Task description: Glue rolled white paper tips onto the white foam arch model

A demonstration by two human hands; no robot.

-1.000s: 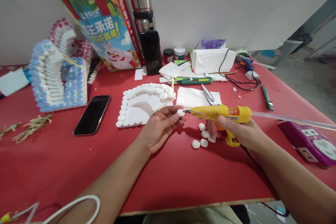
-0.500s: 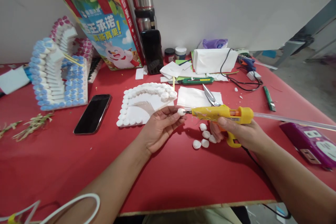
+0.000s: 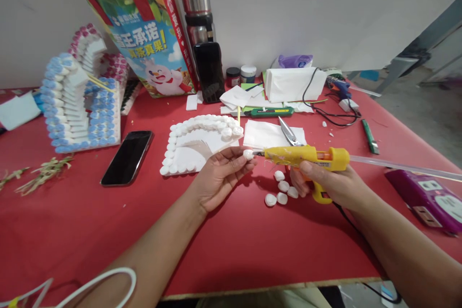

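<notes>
Between thumb and fingers, my left hand (image 3: 221, 173) pinches a small white paper rosette (image 3: 248, 155). My right hand (image 3: 334, 178) grips a yellow hot glue gun (image 3: 296, 155), whose nozzle points left and meets the rosette or stops just short of it. A clear glue stick (image 3: 397, 164) juts from the gun's back. Under the gun lie several loose white rosettes (image 3: 282, 197). Beyond my left hand is a white board model (image 3: 191, 147) edged with rows of such rosettes, partly covered by the fingers.
A black phone (image 3: 127, 158) lies at left, near a blue-and-white rosette model (image 3: 81, 106). Scissors (image 3: 288, 131) rest on white paper (image 3: 258, 134). Behind are a green cutter (image 3: 270, 111), a second phone (image 3: 209, 72) and a printed bag (image 3: 151, 48). A purple power strip (image 3: 429, 199) sits at right.
Hardly anything differs. Both hands hold the rosette and glue gun in nearly the same place, and the view has shifted very slightly.
</notes>
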